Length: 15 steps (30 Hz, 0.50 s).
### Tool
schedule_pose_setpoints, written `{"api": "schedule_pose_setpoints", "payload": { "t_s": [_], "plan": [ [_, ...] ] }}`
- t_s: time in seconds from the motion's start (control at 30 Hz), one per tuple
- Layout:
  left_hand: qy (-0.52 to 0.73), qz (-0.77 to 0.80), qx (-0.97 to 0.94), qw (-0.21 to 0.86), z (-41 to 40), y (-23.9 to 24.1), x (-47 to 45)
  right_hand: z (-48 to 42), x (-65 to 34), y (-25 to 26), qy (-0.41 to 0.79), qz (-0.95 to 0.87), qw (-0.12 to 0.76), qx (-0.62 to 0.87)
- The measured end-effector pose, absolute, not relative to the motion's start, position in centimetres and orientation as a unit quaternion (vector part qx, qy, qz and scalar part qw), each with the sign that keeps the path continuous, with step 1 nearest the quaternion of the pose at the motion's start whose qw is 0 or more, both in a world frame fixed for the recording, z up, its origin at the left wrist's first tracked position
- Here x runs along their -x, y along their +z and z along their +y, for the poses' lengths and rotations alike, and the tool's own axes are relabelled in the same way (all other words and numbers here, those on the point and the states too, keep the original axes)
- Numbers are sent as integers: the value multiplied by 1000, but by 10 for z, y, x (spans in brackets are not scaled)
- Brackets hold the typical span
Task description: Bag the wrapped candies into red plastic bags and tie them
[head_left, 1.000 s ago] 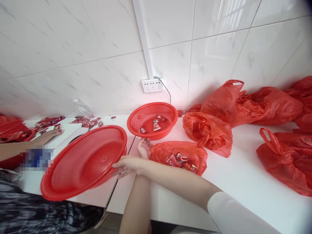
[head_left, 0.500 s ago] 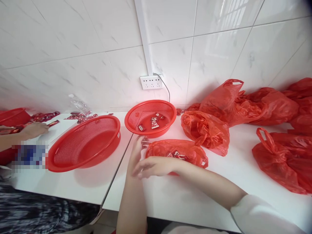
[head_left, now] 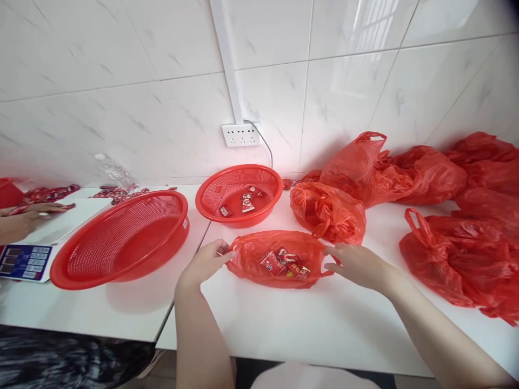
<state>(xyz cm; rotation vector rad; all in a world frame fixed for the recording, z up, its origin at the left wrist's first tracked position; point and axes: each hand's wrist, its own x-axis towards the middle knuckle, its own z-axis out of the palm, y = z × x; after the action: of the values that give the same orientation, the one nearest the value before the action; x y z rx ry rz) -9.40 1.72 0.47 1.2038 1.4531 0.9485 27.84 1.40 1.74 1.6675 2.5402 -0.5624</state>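
Observation:
A small red plastic bag (head_left: 279, 259) with several red wrapped sweets inside lies on the white table (head_left: 316, 324) in front of me. My left hand (head_left: 206, 262) pinches its left edge. My right hand (head_left: 357, 265) grips its right handle. A large empty red mesh basket (head_left: 121, 237) sits on the table to the left. Behind the bag stands a smaller red basket (head_left: 239, 192) with a few sweets in it.
Several filled red plastic bags (head_left: 328, 210) lie at the right and back right. Another person's hand (head_left: 20, 221) rests at the far left, by a scale (head_left: 24, 262), a clear bottle (head_left: 115, 173) and loose sweets. A wall socket (head_left: 240, 135) sits above the baskets.
My right hand let go of the large basket, which now rests flat on the table, and crossed over to the bag's right handle. My left hand has closed on the bag's left edge.

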Motion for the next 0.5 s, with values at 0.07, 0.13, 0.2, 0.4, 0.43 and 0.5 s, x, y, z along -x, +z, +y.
{"api": "schedule_pose_setpoints", "payload": {
  "t_s": [0.07,0.13,0.2,0.4,0.43,0.5],
  "plan": [
    [387,613,-527,444,12,12,91,14,-283,12,-211,821,9,-530],
    [405,615,-537,412,8,18,88,14,-289,11,-257,827,19,-499],
    [460,593,-515,414,7,25,87,15,-296,17,-294,838,33,-459],
    [633,436,-501,398,18,73,72,22,-320,69,-302,815,-234,-435],
    [641,401,-507,413,20,83,66,23,-320,78,-289,786,-310,-450],
    [648,342,-501,460,23,100,52,25,-315,92,-300,710,-452,-449]
  ]
}}
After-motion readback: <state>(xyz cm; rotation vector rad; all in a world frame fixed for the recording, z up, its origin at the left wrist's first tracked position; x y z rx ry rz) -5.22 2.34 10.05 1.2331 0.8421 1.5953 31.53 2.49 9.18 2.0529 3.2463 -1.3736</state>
